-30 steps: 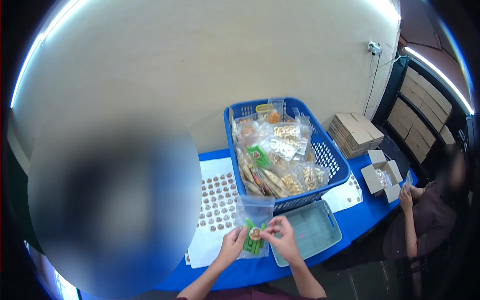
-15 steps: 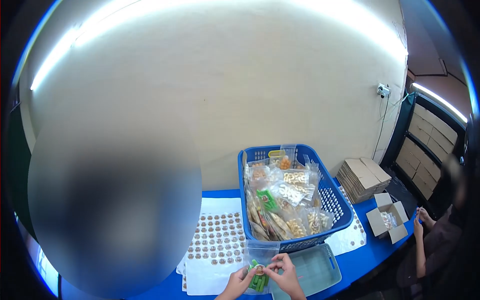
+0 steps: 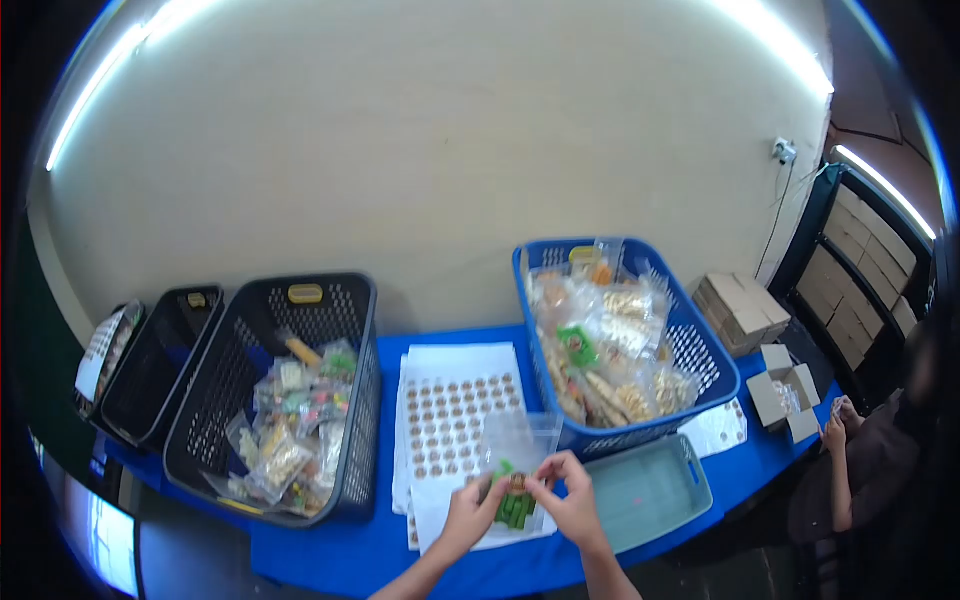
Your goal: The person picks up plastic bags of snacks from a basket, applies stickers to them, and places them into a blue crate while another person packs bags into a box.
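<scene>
A clear zip bag (image 3: 521,430) with green stick-shaped pieces (image 3: 514,512) inside lies at the front of a white sticker sheet. Over its middle is a small round brown sticker (image 3: 518,482). My left hand (image 3: 474,512) pinches the sticker's left side between thumb and fingers. From the right, my right hand (image 3: 568,500) pinches its other edge, fingertips close to those of the left. The sheet (image 3: 460,400) beneath carries rows of matching round stickers, with bare patches toward its front.
A blue basket (image 3: 730,385) of bagged snacks stands behind my right hand, a grey-green tray (image 3: 650,500) before it. Black baskets (image 3: 370,400) stand left, one holding bags. Flattened cartons (image 3: 745,310) and an open box (image 3: 768,400) sit right, near another person's hands (image 3: 838,420).
The view has shifted, bringing the black baskets on the left into sight. Both hands stay at the sticker over the bag of green pieces.
</scene>
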Demonstrator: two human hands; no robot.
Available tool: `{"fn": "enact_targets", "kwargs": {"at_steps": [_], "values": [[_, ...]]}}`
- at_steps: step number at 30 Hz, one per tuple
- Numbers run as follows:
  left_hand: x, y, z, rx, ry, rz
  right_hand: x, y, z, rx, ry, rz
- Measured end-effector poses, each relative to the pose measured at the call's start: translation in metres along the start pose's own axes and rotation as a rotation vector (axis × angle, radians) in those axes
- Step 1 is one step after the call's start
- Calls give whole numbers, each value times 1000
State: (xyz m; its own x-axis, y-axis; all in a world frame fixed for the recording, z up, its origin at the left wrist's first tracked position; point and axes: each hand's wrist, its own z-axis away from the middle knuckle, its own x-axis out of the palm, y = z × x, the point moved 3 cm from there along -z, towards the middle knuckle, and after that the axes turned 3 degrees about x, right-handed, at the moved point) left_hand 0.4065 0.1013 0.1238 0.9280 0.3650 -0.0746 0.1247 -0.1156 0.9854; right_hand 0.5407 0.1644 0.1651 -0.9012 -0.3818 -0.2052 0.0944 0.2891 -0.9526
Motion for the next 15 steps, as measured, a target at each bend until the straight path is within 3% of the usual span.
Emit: {"fn": "enact_targets", "kwargs": {"at_steps": [6, 15], "values": [[-35, 31, 5, 61, -12, 76, 34, -28, 1, -20, 54, -142], [-91, -6, 37, 21, 38, 54, 98, -22, 20, -2, -66, -106]]}}
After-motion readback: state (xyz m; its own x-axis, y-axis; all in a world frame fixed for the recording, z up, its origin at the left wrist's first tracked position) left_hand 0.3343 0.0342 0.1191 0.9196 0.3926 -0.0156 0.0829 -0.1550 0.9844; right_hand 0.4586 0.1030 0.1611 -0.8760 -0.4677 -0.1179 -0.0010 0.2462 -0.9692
